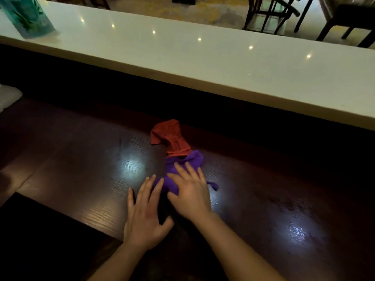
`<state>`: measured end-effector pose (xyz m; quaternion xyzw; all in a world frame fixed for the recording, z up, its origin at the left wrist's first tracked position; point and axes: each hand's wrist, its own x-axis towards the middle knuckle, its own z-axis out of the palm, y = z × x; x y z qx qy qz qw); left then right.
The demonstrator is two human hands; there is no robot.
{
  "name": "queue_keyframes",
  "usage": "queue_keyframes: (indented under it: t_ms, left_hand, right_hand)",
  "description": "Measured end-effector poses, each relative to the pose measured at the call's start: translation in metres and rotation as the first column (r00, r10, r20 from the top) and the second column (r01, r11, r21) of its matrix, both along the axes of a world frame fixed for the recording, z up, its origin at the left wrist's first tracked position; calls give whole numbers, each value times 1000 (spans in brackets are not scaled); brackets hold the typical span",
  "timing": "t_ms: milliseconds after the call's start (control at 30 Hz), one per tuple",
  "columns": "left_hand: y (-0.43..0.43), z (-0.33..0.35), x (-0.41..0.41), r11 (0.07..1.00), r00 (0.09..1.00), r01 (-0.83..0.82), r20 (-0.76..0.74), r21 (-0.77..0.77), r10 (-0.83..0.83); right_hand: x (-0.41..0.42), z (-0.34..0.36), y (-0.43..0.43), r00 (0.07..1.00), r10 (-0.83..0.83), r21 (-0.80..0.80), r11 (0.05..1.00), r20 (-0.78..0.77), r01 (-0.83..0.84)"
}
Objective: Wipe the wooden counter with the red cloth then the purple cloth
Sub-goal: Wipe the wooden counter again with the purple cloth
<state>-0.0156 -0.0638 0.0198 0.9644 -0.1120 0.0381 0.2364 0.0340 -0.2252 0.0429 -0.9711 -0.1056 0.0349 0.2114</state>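
A crumpled red cloth [170, 135] lies on the dark wooden counter [81, 169], near its far edge. Touching its near end is a bunched purple cloth [182, 165]. My right hand [189, 191] lies flat on top of the purple cloth, fingers spread and pointing away from me. My left hand [145, 211] rests palm down on the wood just to the left, its fingertips at the purple cloth's edge. Neither hand touches the red cloth.
A raised white ledge [203, 63] runs along the back of the counter, with a teal bottle [26, 15] at its far left. Dark chairs [284, 13] stand beyond it. A pale object [8, 96] sits at the left edge.
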Motion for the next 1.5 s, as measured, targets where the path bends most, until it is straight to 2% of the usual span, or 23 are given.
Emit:
queue_keyframes:
  t_ms: [67,167,233,300,400,467,533,633,733,800,867,900,967,1033,1067,1133,1233,1300,1400,1467,1500]
  left_hand:
    - [1,0,-2,995,995,103,-4,-2,-103]
    - [0,-3,-5,936,948,316,-6,157,-319]
    - [0,-4,-4,933,951,308,-17,187,-310]
    - [-1,-3,-3,937,959,281,-30,205,-281]
    - [-3,-4,-3,942,966,257,-32,218,-256]
    - [-4,-4,-2,942,968,250,-31,226,-249]
    - [-4,-5,0,940,969,247,-45,236,-243]
    - [-4,-5,0,940,971,237,-65,243,-228]
    - [-3,-5,0,943,975,222,-74,248,-210]
    - [-4,-5,-1,940,975,223,-79,257,-209]
    - [-4,-5,-2,944,975,222,-79,245,-209]
    - [-3,-5,-1,945,975,221,-74,242,-209]
    - [-3,-6,-1,943,975,220,-70,249,-209]
    - [-3,-7,-1,942,976,218,-65,255,-208]
    - [-3,-7,0,941,976,218,-66,258,-208]
    - [-3,-8,0,939,975,223,-74,261,-211]
    - [-3,-7,0,936,972,235,-70,262,-224]
    - [-2,-7,1,934,970,245,-66,261,-236]
    - [-5,-7,-2,925,968,250,-64,287,-242]
    - [-8,-5,-4,909,964,263,-49,324,-261]
    - [-10,-3,-5,900,961,271,-36,342,-276]
  right_hand:
    - [-35,-4,-4,992,128,42,991,-17,-127]
    - [-86,-10,-50,983,178,-17,984,46,-177]
    - [-87,-12,-89,992,99,-64,994,80,-94]
    - [-63,-13,-120,996,-62,-93,993,67,68]
    - [-8,-8,-138,961,-273,-202,940,38,275]
    - [9,-8,-130,939,-345,-239,910,12,338]
    - [-4,-8,-117,955,-296,-235,927,19,291]
    - [-77,-14,-95,998,-57,-184,981,32,62]
    - [-157,-26,-94,988,154,-197,969,18,-148]
    - [-166,-25,-120,983,181,-236,956,17,-172]
    - [-142,-21,-144,997,74,-266,962,17,-66]
    - [-121,-18,-152,998,-35,-258,965,44,45]
    - [-73,-12,-156,962,-266,-254,928,58,272]
    - [-42,-8,-144,925,-380,-274,887,28,373]
    - [-38,-7,-135,925,-381,-274,887,20,371]
    - [-60,-9,-118,962,-273,-255,928,29,271]
    - [-140,-20,-106,997,-80,-230,970,3,79]
    - [-183,-28,-121,999,-39,-234,972,-21,33]
    - [-173,-24,-158,990,-141,-277,952,-8,133]
    - [-123,-16,-178,949,-308,-277,908,70,315]
    - [-96,-11,-185,923,-380,-287,879,61,381]
